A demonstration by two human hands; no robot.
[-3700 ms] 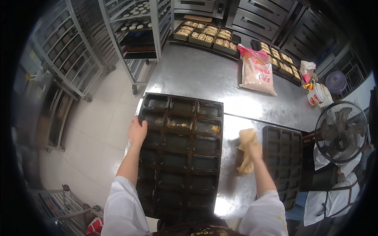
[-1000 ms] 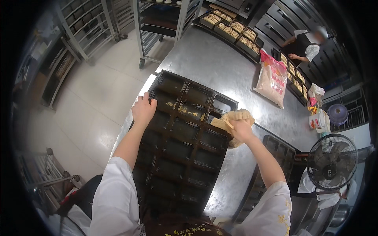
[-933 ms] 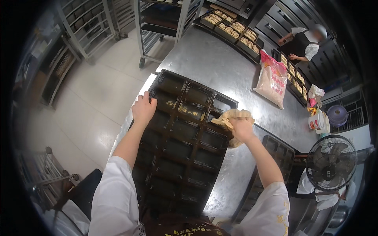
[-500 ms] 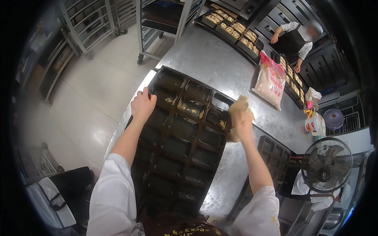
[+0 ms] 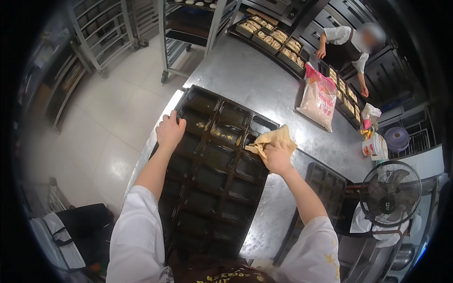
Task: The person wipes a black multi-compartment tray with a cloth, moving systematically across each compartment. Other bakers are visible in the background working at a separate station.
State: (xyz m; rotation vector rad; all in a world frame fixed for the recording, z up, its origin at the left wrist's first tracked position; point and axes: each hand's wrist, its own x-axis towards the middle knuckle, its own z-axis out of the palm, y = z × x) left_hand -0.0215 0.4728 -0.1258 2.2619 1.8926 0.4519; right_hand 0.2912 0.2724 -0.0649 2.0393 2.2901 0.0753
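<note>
A large dark baking tray with several rectangular moulds [image 5: 204,202] lies on the steel table in front of me. My left hand [image 5: 170,131] grips its left rim, fingers curled over the edge. In my right hand [image 5: 277,157] is a tan cloth [image 5: 281,136], pressed onto a mould near the tray's right edge. The cloth spreads past the fingers and hides part of that mould. Yellowish crumbs [image 5: 225,135] stick in the mould beside it, and a few more lie in one nearer my left hand.
Beyond the tray, a pink-and-white bag [image 5: 318,97] stands on the steel table [image 5: 257,78]. Pans of shaped dough [image 5: 269,40] line the far edge, where a co-worker [image 5: 347,45] bends over. A fan [image 5: 390,193] and another mould tray [image 5: 325,186] are at right; a rack [image 5: 188,37] stands far left.
My right hand and the cloth have moved left from the tray's right edge onto a mould. My left hand stays on the rim. The co-worker's arms have shifted slightly.
</note>
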